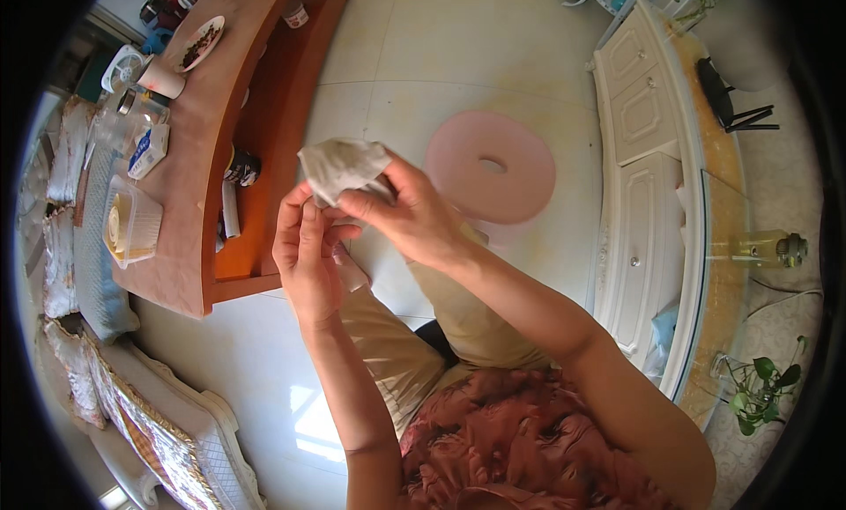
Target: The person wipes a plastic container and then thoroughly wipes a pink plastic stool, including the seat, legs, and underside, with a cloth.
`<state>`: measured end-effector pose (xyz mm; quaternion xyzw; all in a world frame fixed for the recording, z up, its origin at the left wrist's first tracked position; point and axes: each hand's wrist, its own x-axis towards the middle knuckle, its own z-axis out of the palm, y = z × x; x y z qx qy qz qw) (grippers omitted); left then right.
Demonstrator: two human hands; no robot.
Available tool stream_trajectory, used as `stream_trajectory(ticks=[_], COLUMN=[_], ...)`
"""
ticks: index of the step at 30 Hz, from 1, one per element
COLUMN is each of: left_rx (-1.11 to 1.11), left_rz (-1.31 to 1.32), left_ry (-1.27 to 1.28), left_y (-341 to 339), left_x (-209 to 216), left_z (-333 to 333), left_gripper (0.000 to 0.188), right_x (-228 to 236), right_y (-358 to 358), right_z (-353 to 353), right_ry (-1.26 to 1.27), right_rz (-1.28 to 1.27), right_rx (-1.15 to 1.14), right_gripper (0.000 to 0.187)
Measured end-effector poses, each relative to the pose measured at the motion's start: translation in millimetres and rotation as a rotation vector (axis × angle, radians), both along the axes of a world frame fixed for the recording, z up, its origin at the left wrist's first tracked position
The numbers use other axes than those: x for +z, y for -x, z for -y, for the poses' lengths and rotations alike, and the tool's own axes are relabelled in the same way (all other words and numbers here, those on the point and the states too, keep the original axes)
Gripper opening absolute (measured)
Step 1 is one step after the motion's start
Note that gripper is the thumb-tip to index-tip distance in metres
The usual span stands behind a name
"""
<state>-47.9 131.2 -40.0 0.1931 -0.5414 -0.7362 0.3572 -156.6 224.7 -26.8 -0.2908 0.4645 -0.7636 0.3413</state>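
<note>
Seen from above, a seated person held a crumpled whitish cloth (344,168) up in front of the body, over pale floor tiles (458,61).

Containers came first on the curved wooden tabletop (189,193) at the left. A clear plastic tub (132,221) held a stack of pale round papers. A small white and blue carton (148,151) lay on its side beside a clear glass jar (123,122). A paper cup (160,78) lay tipped over, and a white plate (201,43) carried dark scraps. On the lower shelf stood a dark jar (241,168).

The cloth was off-white with grey smudges, soft and wrinkled, bunched into a rough wedge. Its long axis ran roughly left to right, with the bulk lifted away from the body and its lower right edge gathered in the hands.

The right hand (410,215) pinched the cloth's lower edge between thumb and bent fingers. The left hand (304,246) rose just beneath it, its fingers held close together and nearly straight, their tips touching the cloth's underside.

A pink ring-shaped cushion (520,180) lay on the floor beyond the hands, near a white cabinet (639,210).
</note>
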Motion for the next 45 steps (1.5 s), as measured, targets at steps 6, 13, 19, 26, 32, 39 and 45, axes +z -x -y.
stream_trajectory(ticks=[6,13,19,26,32,39,45], left_rx=[-0.114,-0.243,-0.272,-0.067,0.030,0.032,0.038], left_rz=[0.269,0.433,0.559,0.657,0.723,0.670,0.643], left_ry=[0.037,-0.090,-0.236,-0.426,-0.468,-0.595,-0.612], left_y=[-9.7,5.4,5.9,-1.5,-7.6,-6.8,-9.3], left_x=[-20.6,-153.8,-211.4,-247.8,-273.0,-268.7,-269.5], left_z=[-9.9,-49.4,-66.4,-61.9,-63.0,-63.4,-65.5], left_gripper=[0.035,0.028,0.032,0.032,0.034,0.038,0.037], right_x=[-38.6,-142.9,-260.6,-284.2,-261.8,-278.3,-266.1], right_y=[27.2,102.7,122.8,96.0,48.3,86.4,123.2], right_z=[-30.4,-103.4,-141.2,-76.6,-12.9,-37.1,-52.6], right_ry=[-0.304,-0.813,-1.151,-1.091,-0.925,-0.794,-1.100], right_rz=[-0.392,-0.504,-0.639,-0.861,-0.801,-0.362,-0.770], right_rx=[-0.269,-0.342,-0.572,-0.623,-0.616,-0.431,-0.431], right_gripper=[0.054,0.046,0.043,0.037,0.037,0.038,0.036])
